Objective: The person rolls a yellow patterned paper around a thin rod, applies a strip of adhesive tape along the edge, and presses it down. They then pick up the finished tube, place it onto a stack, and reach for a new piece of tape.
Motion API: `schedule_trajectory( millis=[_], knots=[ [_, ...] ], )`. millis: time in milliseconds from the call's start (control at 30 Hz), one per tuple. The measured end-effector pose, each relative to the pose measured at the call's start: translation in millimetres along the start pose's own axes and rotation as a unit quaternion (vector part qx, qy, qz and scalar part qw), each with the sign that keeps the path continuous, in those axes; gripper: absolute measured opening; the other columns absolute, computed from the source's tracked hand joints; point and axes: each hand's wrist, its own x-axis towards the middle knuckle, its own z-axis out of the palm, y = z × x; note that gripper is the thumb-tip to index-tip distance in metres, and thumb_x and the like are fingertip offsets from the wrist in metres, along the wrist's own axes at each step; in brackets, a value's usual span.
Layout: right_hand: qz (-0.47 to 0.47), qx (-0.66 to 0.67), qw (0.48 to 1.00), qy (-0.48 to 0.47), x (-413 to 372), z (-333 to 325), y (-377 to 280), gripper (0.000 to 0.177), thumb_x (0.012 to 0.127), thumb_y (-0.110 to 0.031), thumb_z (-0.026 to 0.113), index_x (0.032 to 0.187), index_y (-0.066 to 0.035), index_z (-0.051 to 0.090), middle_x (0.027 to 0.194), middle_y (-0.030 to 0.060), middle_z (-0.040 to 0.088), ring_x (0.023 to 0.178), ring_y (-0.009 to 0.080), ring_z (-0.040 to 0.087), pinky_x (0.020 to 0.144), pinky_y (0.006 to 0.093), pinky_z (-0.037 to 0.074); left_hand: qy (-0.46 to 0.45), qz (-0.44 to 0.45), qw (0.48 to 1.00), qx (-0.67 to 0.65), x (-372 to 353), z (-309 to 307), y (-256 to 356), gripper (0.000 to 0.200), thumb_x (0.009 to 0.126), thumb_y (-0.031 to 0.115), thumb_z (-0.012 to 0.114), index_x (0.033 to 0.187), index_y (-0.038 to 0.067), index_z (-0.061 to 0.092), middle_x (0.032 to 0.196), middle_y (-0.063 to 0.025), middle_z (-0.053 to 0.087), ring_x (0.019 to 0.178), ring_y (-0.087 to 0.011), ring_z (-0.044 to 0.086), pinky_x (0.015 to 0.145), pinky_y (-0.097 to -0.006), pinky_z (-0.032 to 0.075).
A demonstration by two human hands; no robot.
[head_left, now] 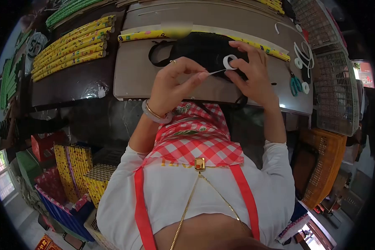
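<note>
My right hand holds a small roll of white tape between thumb and fingers. A thin strip of the tape runs to my left hand, whose thumb and index finger pinch its end. Both hands are above the near edge of the brown table. Behind them lies a black bag with a strap loop at its left. A long yellow patterned tube stretches across the table beyond the bag, with a pale strip along its far side.
Yellow tubes lie in rows on a dark table at the left. Teal-handled scissors, a white roll and white strips sit at the right edge. Wire baskets stand beyond them. A blue box is at lower left.
</note>
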Motion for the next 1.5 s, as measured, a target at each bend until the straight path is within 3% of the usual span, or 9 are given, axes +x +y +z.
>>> schedule_trajectory(
  millis=[167, 467, 567, 633, 700, 1067, 1367, 1433, 1500],
  knots=[
    [-0.002, -0.072, 0.997, 0.029, 0, -4, 4, 0.023, 0.063, -0.016, 0.074, 0.078, -0.011, 0.057, 0.117, 0.0038, 0.052, 0.106, 0.025, 0.046, 0.091, 0.0381, 0.028, 0.034, 0.116, 0.986, 0.117, -11, -18, 6, 0.006, 0.074, 0.003, 0.066, 0.08, 0.001, 0.064, 0.078, -0.0059, 0.062, 0.075, -0.0147, 0.058, 0.068, -0.0257, 0.045],
    [-0.052, -0.029, 0.998, -0.03, 14, 8, -8, 0.018, 0.069, -0.019, 0.069, 0.08, -0.013, 0.056, 0.108, 0.0029, 0.053, 0.099, 0.025, 0.048, 0.089, 0.0404, 0.03, 0.103, -0.004, 0.993, 0.053, -29, -32, -2, 0.006, 0.077, 0.003, 0.064, 0.082, 0.0, 0.064, 0.08, -0.0068, 0.062, 0.077, -0.0166, 0.058, 0.07, -0.0275, 0.045],
    [-0.068, -0.022, 0.997, -0.023, 19, 20, -17, 0.015, 0.069, -0.01, 0.065, 0.08, -0.009, 0.055, 0.106, 0.0064, 0.054, 0.098, 0.027, 0.049, 0.088, 0.0424, 0.031, 0.094, 0.045, 0.99, 0.092, -34, -42, -5, 0.009, 0.077, 0.006, 0.066, 0.084, 0.002, 0.063, 0.082, -0.0065, 0.061, 0.077, -0.015, 0.058, 0.069, -0.0262, 0.045],
    [-0.076, -0.017, 0.997, -0.022, 20, 29, -25, 0.015, 0.07, -0.006, 0.061, 0.083, -0.007, 0.054, 0.106, 0.009, 0.053, 0.097, 0.0281, 0.049, 0.088, 0.0433, 0.032, 0.096, 0.009, 0.992, 0.086, -40, -44, -5, 0.01, 0.077, 0.009, 0.067, 0.084, 0.003, 0.064, 0.082, -0.0067, 0.061, 0.077, -0.0161, 0.058, 0.069, -0.0266, 0.045],
    [-0.086, -0.021, 0.996, -0.019, 18, 42, -28, 0.017, 0.07, -0.003, 0.059, 0.086, -0.005, 0.054, 0.105, 0.0099, 0.053, 0.096, 0.0284, 0.049, 0.088, 0.043, 0.032, 0.123, 0.069, 0.986, 0.087, -47, -45, -8, 0.008, 0.077, 0.008, 0.066, 0.083, 0.003, 0.063, 0.08, -0.0068, 0.06, 0.077, -0.0173, 0.057, 0.068, -0.0274, 0.045],
    [-0.063, 0.049, 0.994, -0.068, 12, 73, -37, 0.015, 0.073, -0.005, 0.055, 0.087, 0.0, 0.055, 0.1, 0.0104, 0.055, 0.092, 0.0271, 0.051, 0.087, 0.0401, 0.034, 0.114, 0.073, 0.979, 0.15, -63, -43, 0, 0.006, 0.077, 0.005, 0.065, 0.081, 0.003, 0.061, 0.078, -0.007, 0.058, 0.072, -0.0202, 0.056, 0.065, -0.0299, 0.045],
    [0.105, 0.162, 0.981, 0.023, -12, 89, -31, 0.011, 0.077, -0.009, 0.052, 0.081, 0.001, 0.058, 0.1, 0.0096, 0.055, 0.09, 0.0246, 0.052, 0.083, 0.0331, 0.038, 0.087, 0.106, 0.958, 0.251, -62, -27, -12, 0.01, 0.073, 0.002, 0.064, 0.08, 0.007, 0.057, 0.082, -0.0063, 0.058, 0.076, -0.0224, 0.056, 0.07, -0.032, 0.042],
    [0.2, 0.31, 0.928, 0.06, -12, 96, -33, 0.012, 0.08, -0.009, 0.05, 0.079, 0.001, 0.056, 0.101, 0.0082, 0.055, 0.088, 0.0211, 0.052, 0.078, 0.0275, 0.04, 0.124, 0.118, 0.947, 0.271, -63, -16, -14, 0.013, 0.072, 0.001, 0.063, 0.081, 0.007, 0.056, 0.086, -0.0063, 0.058, 0.08, -0.0228, 0.057, 0.073, -0.0327, 0.042],
    [0.216, 0.341, 0.911, 0.09, -7, 105, -37, 0.013, 0.081, -0.01, 0.049, 0.078, 0.001, 0.055, 0.101, 0.0078, 0.055, 0.087, 0.019, 0.052, 0.077, 0.0263, 0.04, 0.149, 0.125, 0.941, 0.278, -63, -11, -13, 0.014, 0.072, 0.001, 0.063, 0.082, 0.007, 0.056, 0.087, -0.0065, 0.058, 0.081, -0.0229, 0.057, 0.073, -0.0324, 0.042]
  ],
)
